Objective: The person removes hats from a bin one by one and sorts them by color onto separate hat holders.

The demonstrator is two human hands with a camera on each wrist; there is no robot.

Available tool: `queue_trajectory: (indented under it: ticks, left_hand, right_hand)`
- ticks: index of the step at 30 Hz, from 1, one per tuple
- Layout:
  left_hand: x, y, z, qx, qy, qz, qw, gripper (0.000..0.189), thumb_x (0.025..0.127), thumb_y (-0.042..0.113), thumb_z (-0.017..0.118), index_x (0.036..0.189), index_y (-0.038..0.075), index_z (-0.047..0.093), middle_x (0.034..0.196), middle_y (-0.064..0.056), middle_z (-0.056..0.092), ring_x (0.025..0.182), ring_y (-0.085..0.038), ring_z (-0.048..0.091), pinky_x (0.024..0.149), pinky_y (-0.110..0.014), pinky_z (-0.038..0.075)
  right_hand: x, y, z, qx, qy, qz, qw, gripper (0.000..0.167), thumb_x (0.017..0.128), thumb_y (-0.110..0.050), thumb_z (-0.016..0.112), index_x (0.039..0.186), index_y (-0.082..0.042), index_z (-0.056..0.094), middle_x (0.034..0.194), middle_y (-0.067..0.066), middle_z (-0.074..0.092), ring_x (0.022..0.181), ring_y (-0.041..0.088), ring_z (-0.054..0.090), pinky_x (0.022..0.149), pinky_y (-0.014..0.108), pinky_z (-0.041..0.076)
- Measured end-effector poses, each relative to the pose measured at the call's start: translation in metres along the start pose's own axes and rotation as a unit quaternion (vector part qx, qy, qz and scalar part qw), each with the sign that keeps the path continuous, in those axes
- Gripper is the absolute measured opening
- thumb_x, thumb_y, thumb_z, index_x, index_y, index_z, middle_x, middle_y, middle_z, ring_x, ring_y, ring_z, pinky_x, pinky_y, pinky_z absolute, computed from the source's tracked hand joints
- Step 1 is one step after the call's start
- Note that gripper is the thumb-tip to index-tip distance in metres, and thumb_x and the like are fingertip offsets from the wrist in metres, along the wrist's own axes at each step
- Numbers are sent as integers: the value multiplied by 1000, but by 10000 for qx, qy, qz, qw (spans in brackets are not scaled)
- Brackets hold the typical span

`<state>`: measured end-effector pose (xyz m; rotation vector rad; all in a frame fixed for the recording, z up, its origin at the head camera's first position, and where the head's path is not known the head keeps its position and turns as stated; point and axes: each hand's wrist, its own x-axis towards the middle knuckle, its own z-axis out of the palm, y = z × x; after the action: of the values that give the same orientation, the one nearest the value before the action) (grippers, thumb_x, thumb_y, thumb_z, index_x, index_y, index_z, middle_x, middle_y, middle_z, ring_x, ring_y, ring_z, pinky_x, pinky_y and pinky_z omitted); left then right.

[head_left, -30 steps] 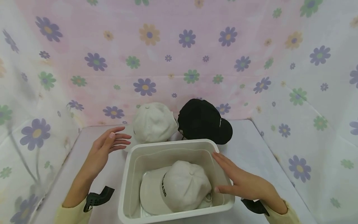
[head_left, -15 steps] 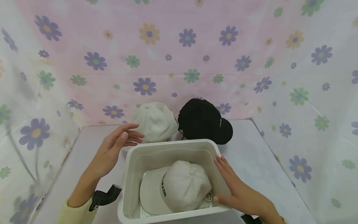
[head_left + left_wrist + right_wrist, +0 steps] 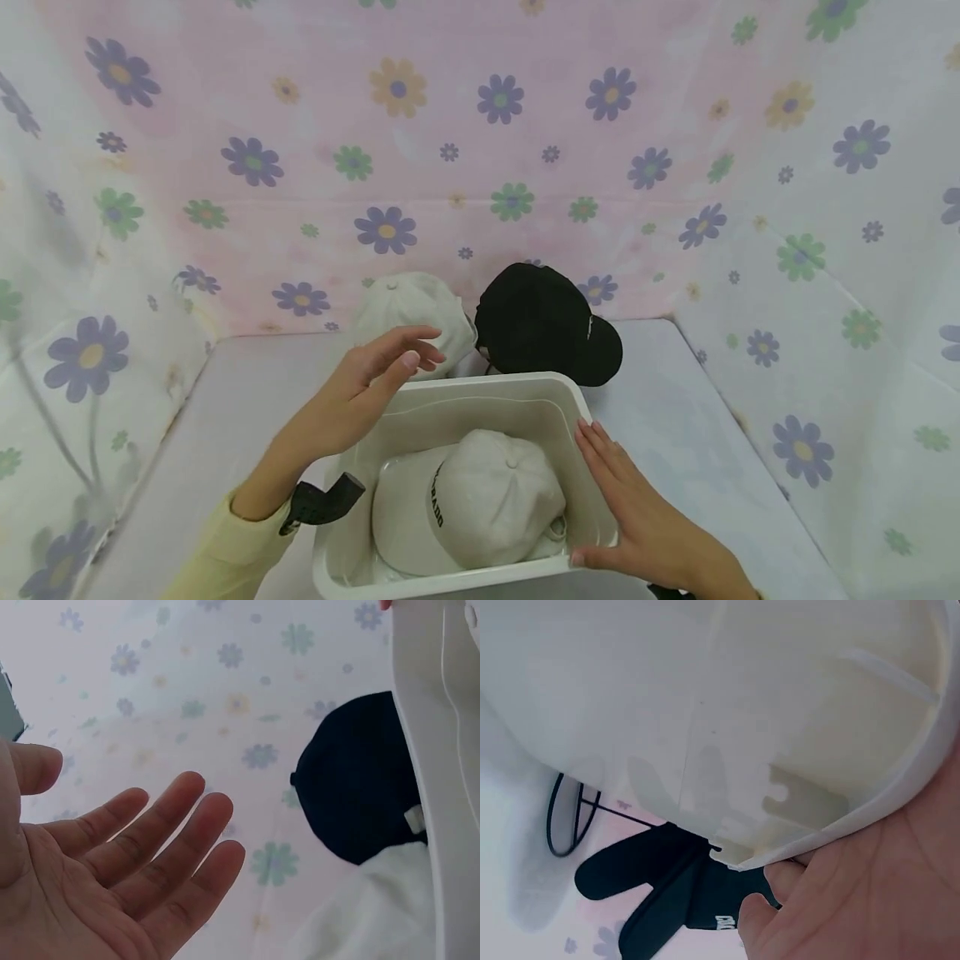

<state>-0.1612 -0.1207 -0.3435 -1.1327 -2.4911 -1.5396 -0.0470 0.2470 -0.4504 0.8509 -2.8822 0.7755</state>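
A cream cap (image 3: 498, 500) with dark letters lies in a white plastic bin (image 3: 555, 385), its brim to the left. My right hand (image 3: 645, 521) rests against the bin's right rim, fingers extended along it and thumb at the near corner. In the right wrist view, my palm (image 3: 885, 877) lies along the rim of the bin (image 3: 780, 675). Above the bin's far left corner hovers my left hand (image 3: 360, 387), holding nothing, fingers loosely bent. It partly covers a white cap (image 3: 408, 304) behind the bin. To that cap's right sits a black cap (image 3: 536, 325).
A pale table (image 3: 247, 392) carries everything, with flower-printed cloth (image 3: 450, 192) behind and at both sides. Black wire (image 3: 574, 814) shows beside the black cap in the right wrist view. A black wrist device (image 3: 326, 500) sits on my left wrist.
My left hand has moved right, from beside the bin to over its far left corner. My right hand has shifted slightly down along the rim. The caps and bin stay put.
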Motion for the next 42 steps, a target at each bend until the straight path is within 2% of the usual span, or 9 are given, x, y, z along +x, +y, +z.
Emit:
queue_trajectory:
  ticks: [7,11,14,18,23,27,33,37,42]
  left_hand:
    - [21,14,24,368,-692,134,9968,41,110,30,46,148,15,48,128,1,67,117,-16,65,101,-45,52]
    - [30,15,39,707,-1081,88,9916,45,110,35,46,148,12,48,130,0,65,119,-16,62,101,-44,51]
    - [38,13,49,1014,-1426,-52,9846,48,109,38,46,150,13,47,131,-1,64,121,-16,61,100,-42,52]
    - [47,5,61,1348,-2049,-200,9692,50,108,41,49,150,15,47,137,-1,61,125,-17,59,103,-39,51]
    - [57,-10,80,1618,-2809,127,9459,46,107,34,54,146,10,51,141,-3,60,130,-17,57,111,-35,44]
    - [60,-20,99,2074,-3156,329,9253,42,104,33,60,138,9,56,127,-3,64,116,-15,60,104,-31,47]
    - [53,-38,128,2516,-3678,400,8943,45,98,38,68,130,7,60,114,-4,68,102,-14,63,92,-29,51]
    - [47,-44,139,2619,-3895,338,8824,52,97,43,67,135,8,59,119,-2,69,107,-12,64,95,-25,50]
    - [42,-44,143,2744,-3972,68,8757,68,96,52,65,147,10,52,140,-2,61,128,-14,57,110,-29,43]
  right_hand:
    - [1,-1,1,-910,285,-291,9950,118,83,-77,63,162,-1,17,169,17,19,158,23,9,122,20,-11]
    - [2,-1,1,-1288,414,-429,9899,117,84,-78,61,161,0,21,167,19,24,157,26,14,124,24,-11]
    - [3,-1,1,-1478,429,-462,9870,116,84,-78,61,160,0,22,166,18,26,156,27,16,124,26,-11]
    - [2,-2,2,-1499,384,-371,9873,117,81,-74,68,161,-1,22,167,16,26,157,25,15,124,26,-12]
    - [2,-3,3,-1400,381,-384,9887,116,82,-71,69,160,0,22,166,17,26,156,27,16,124,27,-11]
    - [2,-2,3,-1387,440,-509,9880,115,84,-73,66,160,2,23,166,19,26,156,28,17,125,28,-9]
    - [3,-1,4,-1421,474,-562,9871,115,84,-75,63,160,3,23,166,19,26,157,28,16,126,30,-8]
    - [2,-2,4,-1324,451,-489,9890,116,83,-73,65,160,2,22,166,18,26,157,28,16,125,29,-9]
    - [2,-2,4,-1300,445,-450,9895,115,84,-73,65,160,1,22,167,18,25,156,28,16,125,28,-9]
